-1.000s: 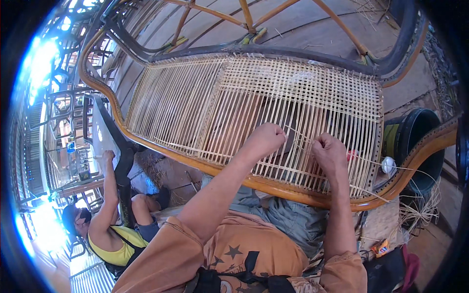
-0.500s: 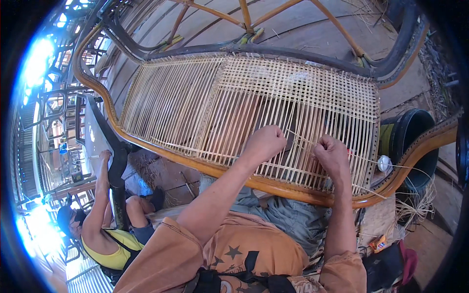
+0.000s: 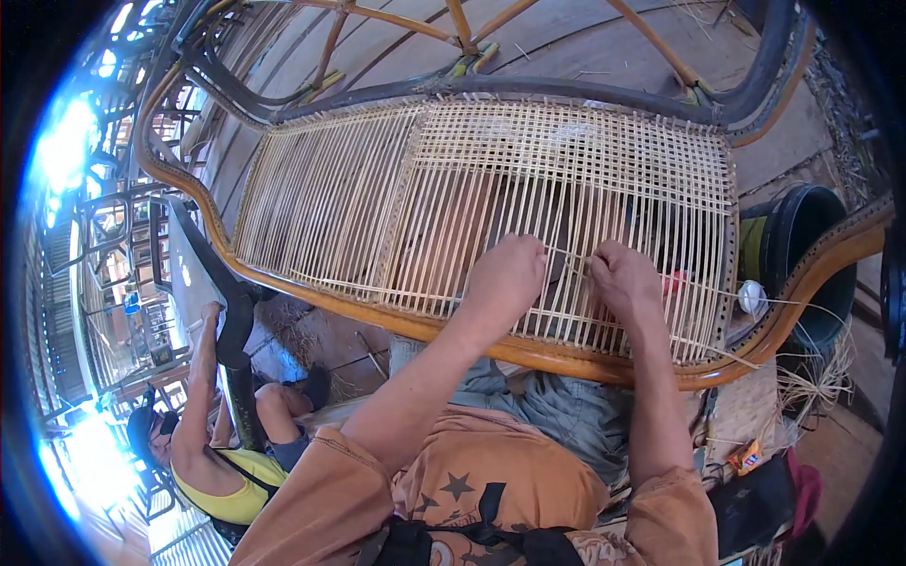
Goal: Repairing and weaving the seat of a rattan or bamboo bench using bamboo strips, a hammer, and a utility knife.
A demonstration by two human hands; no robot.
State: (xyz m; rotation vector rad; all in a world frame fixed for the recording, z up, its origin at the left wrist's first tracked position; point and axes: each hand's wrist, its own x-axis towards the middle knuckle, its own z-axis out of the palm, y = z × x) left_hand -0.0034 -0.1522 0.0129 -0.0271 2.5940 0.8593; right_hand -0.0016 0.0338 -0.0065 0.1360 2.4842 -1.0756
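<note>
Cane strand [image 3: 570, 257] between both hands on woven panel [image 3: 472, 189].

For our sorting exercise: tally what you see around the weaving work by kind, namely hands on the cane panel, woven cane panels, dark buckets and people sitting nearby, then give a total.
Hands on the panel: 2 (left hand, right hand)
Woven cane panel: 1
Dark bucket: 1
Person sitting nearby: 1
Total: 5

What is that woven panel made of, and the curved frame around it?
The panel looks like thin pale cane strips, matte, crossed in a grid. The frame seems to be thick rattan or wood, glossy orange-brown as if varnished.
</note>
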